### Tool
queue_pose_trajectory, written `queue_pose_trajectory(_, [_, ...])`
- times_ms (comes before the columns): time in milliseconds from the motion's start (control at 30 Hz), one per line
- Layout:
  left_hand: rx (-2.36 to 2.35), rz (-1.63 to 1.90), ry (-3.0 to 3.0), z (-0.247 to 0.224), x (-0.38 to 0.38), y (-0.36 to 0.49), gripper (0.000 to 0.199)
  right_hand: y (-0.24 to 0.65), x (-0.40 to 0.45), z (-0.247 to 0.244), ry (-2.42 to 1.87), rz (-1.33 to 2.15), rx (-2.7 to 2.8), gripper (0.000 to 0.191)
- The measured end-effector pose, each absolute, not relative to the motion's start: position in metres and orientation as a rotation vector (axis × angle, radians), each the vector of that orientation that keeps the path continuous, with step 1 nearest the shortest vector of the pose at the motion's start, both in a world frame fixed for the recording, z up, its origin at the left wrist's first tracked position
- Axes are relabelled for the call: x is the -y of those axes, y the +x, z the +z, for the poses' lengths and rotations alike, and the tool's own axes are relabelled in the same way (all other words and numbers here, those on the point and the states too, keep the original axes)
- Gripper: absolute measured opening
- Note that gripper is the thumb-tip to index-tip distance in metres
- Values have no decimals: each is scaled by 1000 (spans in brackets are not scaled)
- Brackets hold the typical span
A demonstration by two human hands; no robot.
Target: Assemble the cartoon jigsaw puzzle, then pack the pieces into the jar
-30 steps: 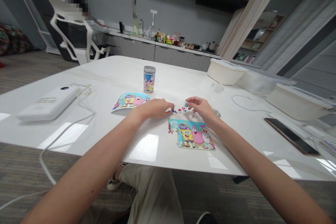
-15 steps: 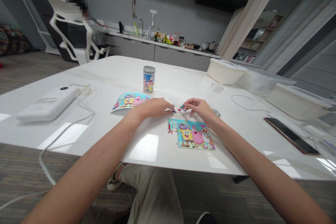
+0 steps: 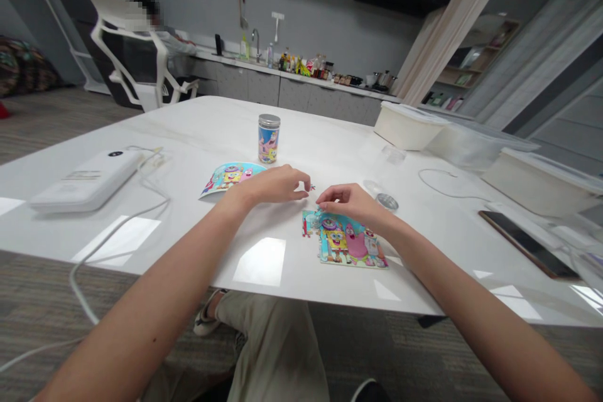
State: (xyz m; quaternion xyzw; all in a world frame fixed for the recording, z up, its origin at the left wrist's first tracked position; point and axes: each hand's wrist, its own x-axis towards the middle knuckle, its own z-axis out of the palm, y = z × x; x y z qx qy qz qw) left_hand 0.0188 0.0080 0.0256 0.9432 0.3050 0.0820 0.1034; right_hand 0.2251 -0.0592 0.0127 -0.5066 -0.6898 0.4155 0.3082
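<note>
A tiny red puzzle piece [image 3: 312, 187] is seen at three o'clock from the curled left hand [image 3: 271, 185]. A bright card jigsaw [image 3: 351, 245] is laid at six o'clock from the curled right hand [image 3: 351, 203]. No pinch is seen; one is needed.

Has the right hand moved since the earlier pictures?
Yes: the right hand has shifted left and down, toward the puzzle, and now sits over its top edge.

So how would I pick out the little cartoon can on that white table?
Start at the white table, then find the person's left hand. Just beyond that hand stands a narrow can with a silver lid. Among the flat cartoon picture sheet and jigsaw puzzle nearby, it alone stands upright.
</note>
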Motion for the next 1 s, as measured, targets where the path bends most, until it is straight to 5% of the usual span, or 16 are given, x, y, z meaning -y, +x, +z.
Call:
queue_pose_trajectory(233, [-529,-2,2492,36,2,21,20,223,64,16,-1332,1062,2082,13])
queue_pose_trajectory(1000, [-593,-73,2481,34,5,27,23,223,64,9,-1307,1019,2255,19])
